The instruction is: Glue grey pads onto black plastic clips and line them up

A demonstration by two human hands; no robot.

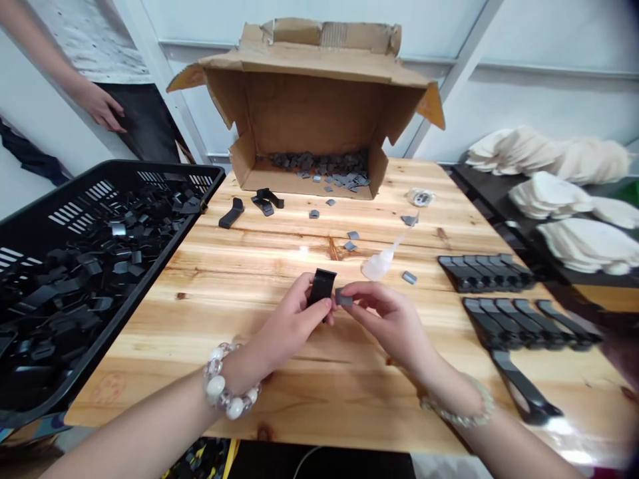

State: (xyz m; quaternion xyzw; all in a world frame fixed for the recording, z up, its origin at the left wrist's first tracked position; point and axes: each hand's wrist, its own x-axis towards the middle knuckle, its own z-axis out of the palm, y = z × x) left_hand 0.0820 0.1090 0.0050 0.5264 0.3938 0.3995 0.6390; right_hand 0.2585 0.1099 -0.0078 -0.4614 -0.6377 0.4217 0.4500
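Note:
My left hand (pixel 294 316) is closed around a curved black plastic piece (pixel 322 285), held upright over the middle of the wooden table. Beside it, my right hand (pixel 387 316) pinches a small grey flat piece (pixel 343 297) between thumb and fingers, close to the black piece. Whether the two pieces touch I cannot tell. Just beyond my right hand lies a white squeeze bottle (pixel 378 264) with a thin nozzle. A loose grey piece (pixel 409 277) rests to its right, and more grey pieces (pixel 350 245) lie farther off.
A cardboard box (pixel 309 189) with small grey pieces stands open at the back. At left, a black crate (pixel 212 174) holds many black parts. Rows of black pieces (pixel 504 322) line the right side, near stacked white cloths (pixel 589 246). Another person's hand (pixel 100 106) shows upper left.

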